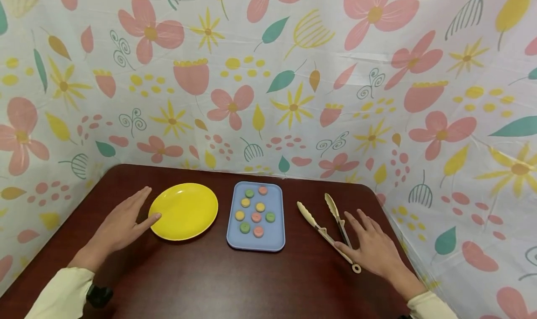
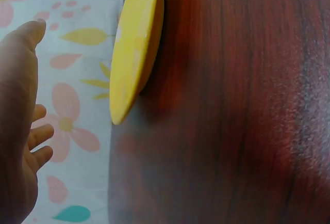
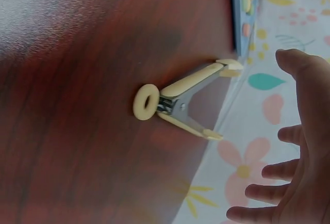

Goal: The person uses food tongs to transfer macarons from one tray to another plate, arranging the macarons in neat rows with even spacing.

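Note:
My left hand (image 1: 119,225) is at the left edge of a round yellow plate (image 1: 184,211), fingers straight and thumb overlapping the rim in the head view. In the left wrist view that hand (image 2: 18,110) appears beside the plate (image 2: 135,48), holding nothing. Cream-and-metal tongs (image 1: 327,232) lie spread on the table at the right. Over their ring end, my right hand (image 1: 371,246) hovers with fingers extended. The right wrist view shows the tongs (image 3: 180,102) and the right hand (image 3: 304,146) apart, nothing gripped.
Between plate and tongs stands a blue tray (image 1: 256,243) bearing several small green, yellow and pink button-like discs (image 1: 256,217). All rest on a dark wooden table (image 1: 235,281). A floral sheet (image 1: 268,76) rises behind the table and along its sides.

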`<state>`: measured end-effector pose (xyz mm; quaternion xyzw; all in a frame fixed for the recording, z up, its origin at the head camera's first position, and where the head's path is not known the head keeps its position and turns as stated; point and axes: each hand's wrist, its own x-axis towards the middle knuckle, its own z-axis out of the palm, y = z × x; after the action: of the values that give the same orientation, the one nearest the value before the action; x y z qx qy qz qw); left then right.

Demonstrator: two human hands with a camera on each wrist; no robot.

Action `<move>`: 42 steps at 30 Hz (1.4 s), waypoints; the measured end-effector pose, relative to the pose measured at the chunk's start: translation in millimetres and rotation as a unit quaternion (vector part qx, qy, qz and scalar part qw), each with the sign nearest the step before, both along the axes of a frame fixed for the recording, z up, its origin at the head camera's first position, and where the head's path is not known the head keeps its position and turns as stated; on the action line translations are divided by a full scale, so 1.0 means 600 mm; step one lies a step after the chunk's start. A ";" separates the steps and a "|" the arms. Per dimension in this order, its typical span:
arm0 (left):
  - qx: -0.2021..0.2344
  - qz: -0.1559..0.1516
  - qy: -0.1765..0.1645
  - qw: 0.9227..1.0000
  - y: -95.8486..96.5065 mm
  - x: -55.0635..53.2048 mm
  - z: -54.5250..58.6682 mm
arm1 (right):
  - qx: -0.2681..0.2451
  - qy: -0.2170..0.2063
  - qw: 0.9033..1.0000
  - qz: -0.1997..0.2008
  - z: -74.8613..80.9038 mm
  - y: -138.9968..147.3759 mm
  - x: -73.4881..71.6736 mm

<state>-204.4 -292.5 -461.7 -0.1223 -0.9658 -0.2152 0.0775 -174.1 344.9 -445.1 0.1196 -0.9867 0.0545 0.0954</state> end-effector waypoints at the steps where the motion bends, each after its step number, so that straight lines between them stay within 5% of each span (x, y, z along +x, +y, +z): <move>1: 0.007 0.004 -0.003 1.000 -0.002 -0.001 -0.002 | -0.006 -0.002 1.000 -0.004 -0.002 0.002 0.000; 12: 0.085 0.044 -0.059 0.994 -0.017 -0.021 -0.031 | -0.059 -0.027 0.997 -0.034 -0.039 0.011 -0.001; 21: 0.111 0.050 -0.073 0.990 -0.025 -0.032 -0.060 | -0.088 -0.038 0.994 -0.048 -0.053 0.007 -0.009; 30: 0.125 0.055 -0.111 0.984 -0.031 -0.025 -0.088 | -0.102 -0.048 0.992 -0.055 -0.061 0.001 -0.018; 42: 0.116 0.028 -0.144 0.982 -0.037 -0.018 -0.098 | -0.120 -0.072 0.987 -0.082 -0.077 0.003 -0.017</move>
<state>-215.2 -314.5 -520.8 -0.0533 -0.9383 -0.3390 -0.0424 -184.5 346.6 -491.4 0.0217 -0.9838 0.1728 0.0418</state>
